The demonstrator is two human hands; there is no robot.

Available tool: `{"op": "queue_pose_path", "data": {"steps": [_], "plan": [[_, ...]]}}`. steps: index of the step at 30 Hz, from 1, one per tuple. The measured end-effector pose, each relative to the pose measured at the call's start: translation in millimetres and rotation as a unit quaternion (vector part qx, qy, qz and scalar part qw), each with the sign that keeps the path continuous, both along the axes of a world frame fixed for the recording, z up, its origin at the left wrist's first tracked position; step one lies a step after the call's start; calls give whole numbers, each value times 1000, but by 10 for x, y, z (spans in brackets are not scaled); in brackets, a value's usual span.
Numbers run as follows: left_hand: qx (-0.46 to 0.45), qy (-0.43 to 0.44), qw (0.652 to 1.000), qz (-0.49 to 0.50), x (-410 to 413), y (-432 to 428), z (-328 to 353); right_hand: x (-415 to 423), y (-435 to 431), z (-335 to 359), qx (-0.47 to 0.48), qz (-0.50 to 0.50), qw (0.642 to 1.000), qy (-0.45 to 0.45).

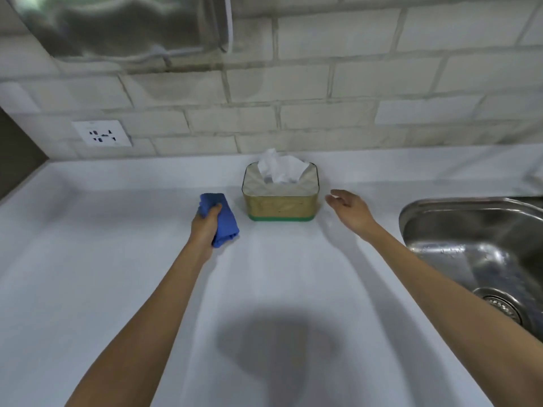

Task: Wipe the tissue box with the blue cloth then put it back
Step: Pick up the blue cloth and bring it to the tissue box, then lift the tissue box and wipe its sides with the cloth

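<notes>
No brand, label or readable writing shows anywhere; the only marks are the dark slots of a white wall socket (102,136) at the far left, set into a backsplash of pale, glossy brick-shaped tiles (323,80) with grey grout.

The tissue box (280,195) stands upright on the white, smooth countertop (117,259), far centre, close to the wall. It is a rounded-corner rectangular box with a pale, faintly patterned top, yellowish-tan sides and a green band along its base. A crumpled white tissue (279,168) sticks up out of the opening in its top.

The left hand (205,224) is just left of the box, apart from it, with its fingers curled tight around the blue cloth (224,221), a soft, folded or bunched fabric that pokes out beyond the fist on both the far and near sides. Whether the cloth rests on the countertop or is held just above it cannot be told.

The right hand (349,210) hovers just right of the box, palm turned toward it, fingers spread loosely and holding nothing; it does not touch the box.

At the right edge sits a stainless-steel sink (440,224) with a rounded, shiny basin and a round metal drain strainer (499,306) at its bottom; it looks wet with glinting highlights. At the top left a blurred, reflective metallic surface (117,24) hangs over the wall.
</notes>
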State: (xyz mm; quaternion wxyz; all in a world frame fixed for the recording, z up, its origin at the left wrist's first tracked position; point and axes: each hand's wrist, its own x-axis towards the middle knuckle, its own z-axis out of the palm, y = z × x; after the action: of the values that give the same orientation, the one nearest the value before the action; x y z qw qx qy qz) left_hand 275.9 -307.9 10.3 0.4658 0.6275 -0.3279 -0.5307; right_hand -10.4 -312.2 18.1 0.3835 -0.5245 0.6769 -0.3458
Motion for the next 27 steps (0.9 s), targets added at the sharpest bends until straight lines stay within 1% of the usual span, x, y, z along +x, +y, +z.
{"op": "queue_pose_path", "data": {"steps": [5, 8, 12, 15, 20, 22, 27], "plan": [[2, -67, 998, -1, -148, -453, -20, 104, -247, -84, 9, 24, 1000, 0], [8, -91, 996, -4, -242, -599, -43, 147, -306, -142, -1, 19, 999, -26], [21, -59, 998, -13, -294, -636, -61, 166, -314, -193, -2, 26, 998, -65], [24, -62, 998, -17, -314, -581, -58, 196, -234, -188, -12, 23, 996, -81], [11, -83, 996, -31, -338, -214, -65, 156, 177, -200, -48, 30, 993, -102], [1, -83, 996, -36, -361, 37, -48, 123, 442, -213, -53, 29, 992, -110], [-15, -96, 994, -48, -404, 765, 3, 26, 1192, -252, -71, 24, 992, -99]]}}
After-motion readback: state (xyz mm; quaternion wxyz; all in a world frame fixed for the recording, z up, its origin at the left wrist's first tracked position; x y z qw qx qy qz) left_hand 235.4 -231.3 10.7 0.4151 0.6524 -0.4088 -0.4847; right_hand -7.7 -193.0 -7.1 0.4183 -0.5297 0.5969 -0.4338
